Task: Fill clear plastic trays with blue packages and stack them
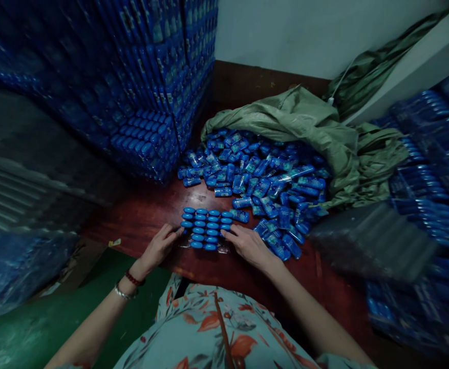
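A block of blue bottles [205, 225] stands in tight rows on the reddish table, their oval tops facing up. The outer columns are shorter than the two middle ones on the near side. My left hand [162, 247] pinches a blue bottle at the left side of the block, most of it hidden by the fingers. At the right side, my right hand [247, 246] has its thumb and fingers closed around another blue bottle, also largely covered. Clear film [224, 249] shows at the block's near edge.
Loose blue bottles [262, 179] lie heaped behind and right, spilling from a green woven sack [304, 115]. Wrapped bottle stacks [147, 77] rise at the left, with more bottle packs [420, 164] at right. A grey ridged stack [373, 241] stands right of the heap.
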`<action>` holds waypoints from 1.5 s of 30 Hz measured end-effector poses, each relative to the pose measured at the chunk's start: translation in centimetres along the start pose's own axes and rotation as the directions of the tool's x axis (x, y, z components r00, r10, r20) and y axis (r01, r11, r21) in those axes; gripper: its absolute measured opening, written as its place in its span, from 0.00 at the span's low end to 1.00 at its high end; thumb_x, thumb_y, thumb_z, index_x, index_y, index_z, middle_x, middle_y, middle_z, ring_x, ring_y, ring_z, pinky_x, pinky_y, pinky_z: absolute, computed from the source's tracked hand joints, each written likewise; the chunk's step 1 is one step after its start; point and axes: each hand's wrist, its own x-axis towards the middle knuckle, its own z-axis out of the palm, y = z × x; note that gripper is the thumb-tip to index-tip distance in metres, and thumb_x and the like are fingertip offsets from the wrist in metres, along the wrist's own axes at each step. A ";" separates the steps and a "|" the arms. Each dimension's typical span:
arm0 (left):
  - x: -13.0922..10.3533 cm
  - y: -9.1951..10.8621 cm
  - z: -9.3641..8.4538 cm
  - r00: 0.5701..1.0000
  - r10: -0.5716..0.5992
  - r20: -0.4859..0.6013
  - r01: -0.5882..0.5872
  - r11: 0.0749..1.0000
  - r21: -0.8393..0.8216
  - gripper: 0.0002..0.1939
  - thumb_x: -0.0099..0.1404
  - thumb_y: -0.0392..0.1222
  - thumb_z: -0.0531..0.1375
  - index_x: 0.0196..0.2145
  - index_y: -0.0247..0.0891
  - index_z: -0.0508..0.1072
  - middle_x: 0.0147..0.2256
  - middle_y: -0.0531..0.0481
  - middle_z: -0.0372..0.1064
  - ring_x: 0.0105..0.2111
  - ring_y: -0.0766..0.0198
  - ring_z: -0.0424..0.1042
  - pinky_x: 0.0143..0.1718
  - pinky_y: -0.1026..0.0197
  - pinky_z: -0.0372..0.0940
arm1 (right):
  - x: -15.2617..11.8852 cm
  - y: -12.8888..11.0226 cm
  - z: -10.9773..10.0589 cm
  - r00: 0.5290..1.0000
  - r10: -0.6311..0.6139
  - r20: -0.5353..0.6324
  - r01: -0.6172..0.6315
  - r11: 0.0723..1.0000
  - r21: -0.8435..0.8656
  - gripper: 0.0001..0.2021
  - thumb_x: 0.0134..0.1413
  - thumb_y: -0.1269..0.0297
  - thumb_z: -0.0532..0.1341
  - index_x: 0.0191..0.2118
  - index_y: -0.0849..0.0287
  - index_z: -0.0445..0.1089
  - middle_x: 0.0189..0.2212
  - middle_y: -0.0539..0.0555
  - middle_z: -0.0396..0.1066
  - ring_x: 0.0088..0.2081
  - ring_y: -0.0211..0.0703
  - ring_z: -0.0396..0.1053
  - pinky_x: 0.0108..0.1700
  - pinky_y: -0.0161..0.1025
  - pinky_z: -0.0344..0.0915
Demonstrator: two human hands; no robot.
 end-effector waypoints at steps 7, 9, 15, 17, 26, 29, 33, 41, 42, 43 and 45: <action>1.4 1.4 -0.2 0.991 -0.024 0.135 -0.005 0.978 0.207 0.17 0.67 0.36 0.50 0.52 0.40 0.67 0.43 0.40 0.66 0.40 0.57 0.62 0.38 0.54 0.63 | -0.3 0.1 0.2 0.996 -0.017 -0.086 0.013 0.999 -0.051 0.16 0.59 0.73 0.52 0.51 0.57 0.67 0.38 0.56 0.69 0.38 0.42 0.67 0.37 0.36 0.65; 1.8 1.2 -0.7 0.994 -0.061 0.091 0.045 0.984 0.170 0.15 0.66 0.37 0.52 0.49 0.42 0.70 0.47 0.41 0.63 0.44 0.55 0.62 0.42 0.52 0.63 | -0.9 0.6 0.5 0.984 0.061 -0.170 -0.066 0.998 -0.023 0.17 0.60 0.73 0.51 0.53 0.56 0.66 0.38 0.56 0.69 0.38 0.42 0.67 0.39 0.36 0.65; 7.2 -3.9 0.2 0.940 -0.340 -0.021 0.339 0.940 -0.043 0.12 0.68 0.39 0.50 0.43 0.37 0.71 0.40 0.44 0.64 0.40 0.60 0.66 0.42 0.57 0.65 | -0.8 3.0 2.1 0.832 0.533 -0.153 -0.543 0.839 -0.035 0.17 0.60 0.68 0.52 0.54 0.59 0.63 0.43 0.61 0.66 0.43 0.48 0.66 0.39 0.41 0.65; 10.2 -6.0 1.5 0.911 -0.412 0.016 0.410 0.909 0.078 0.12 0.65 0.41 0.54 0.44 0.34 0.70 0.42 0.42 0.64 0.41 0.56 0.66 0.43 0.54 0.65 | 0.0 3.2 2.5 0.840 0.540 -0.061 -0.543 0.832 -0.116 0.17 0.60 0.67 0.54 0.54 0.62 0.62 0.44 0.63 0.65 0.44 0.50 0.65 0.40 0.44 0.65; 13.3 -8.9 3.7 0.919 -0.386 0.079 0.375 0.918 0.127 0.12 0.65 0.34 0.50 0.44 0.33 0.68 0.43 0.40 0.67 0.45 0.55 0.66 0.49 0.52 0.60 | -3.9 1.8 1.0 0.835 0.514 -0.197 -0.474 0.853 0.216 0.14 0.63 0.65 0.47 0.50 0.62 0.62 0.40 0.60 0.67 0.43 0.48 0.67 0.44 0.44 0.65; 9.1 -8.1 1.8 0.900 -0.436 0.028 0.433 0.899 0.073 0.13 0.67 0.37 0.49 0.47 0.32 0.65 0.42 0.41 0.68 0.41 0.59 0.68 0.44 0.57 0.64 | -6.2 0.4 0.6 0.804 0.539 -0.252 -0.396 0.801 0.449 0.12 0.63 0.63 0.48 0.47 0.59 0.63 0.40 0.58 0.69 0.42 0.45 0.68 0.44 0.42 0.66; 1.6 -5.1 -1.0 0.754 -0.630 -0.188 0.623 0.776 -0.098 0.15 0.65 0.48 0.54 0.43 0.35 0.66 0.35 0.47 0.69 0.34 0.61 0.69 0.35 0.61 0.66 | -6.7 -1.9 1.2 0.806 0.540 -0.243 -0.324 0.745 0.583 0.08 0.61 0.63 0.53 0.43 0.56 0.66 0.38 0.55 0.71 0.41 0.44 0.70 0.45 0.41 0.67; -4.5 3.4 -2.1 0.728 -0.620 -0.293 0.600 0.783 -0.165 0.13 0.64 0.44 0.56 0.46 0.38 0.68 0.37 0.47 0.68 0.35 0.61 0.70 0.35 0.60 0.67 | -3.1 -2.3 2.0 0.954 0.250 -0.166 -0.184 0.923 0.337 0.13 0.62 0.69 0.49 0.48 0.58 0.66 0.36 0.57 0.69 0.37 0.43 0.69 0.39 0.39 0.68; -4.2 4.0 -1.8 0.740 -0.606 -0.292 0.584 0.794 -0.169 0.13 0.64 0.43 0.56 0.46 0.38 0.67 0.37 0.47 0.68 0.35 0.62 0.70 0.36 0.60 0.68 | -2.7 -2.1 1.6 0.970 0.214 -0.119 -0.177 0.948 0.264 0.13 0.62 0.71 0.49 0.48 0.59 0.66 0.35 0.57 0.69 0.36 0.43 0.69 0.38 0.38 0.67; -3.9 4.4 -1.4 0.766 -0.576 -0.286 0.553 0.817 -0.165 0.13 0.65 0.41 0.55 0.47 0.39 0.67 0.37 0.47 0.68 0.36 0.62 0.70 0.36 0.60 0.68 | -2.3 -2.1 1.2 0.979 0.188 -0.073 -0.171 0.966 0.194 0.13 0.61 0.72 0.49 0.48 0.59 0.66 0.35 0.57 0.68 0.36 0.43 0.69 0.37 0.38 0.67; -3.1 4.7 -0.8 0.842 -0.475 -0.257 0.460 0.880 -0.119 0.12 0.66 0.37 0.53 0.47 0.40 0.67 0.38 0.47 0.68 0.37 0.62 0.70 0.39 0.59 0.68 | -1.7 -2.1 0.2 0.989 0.145 0.012 -0.146 0.986 0.082 0.13 0.59 0.74 0.51 0.47 0.60 0.67 0.34 0.57 0.68 0.36 0.43 0.68 0.37 0.38 0.65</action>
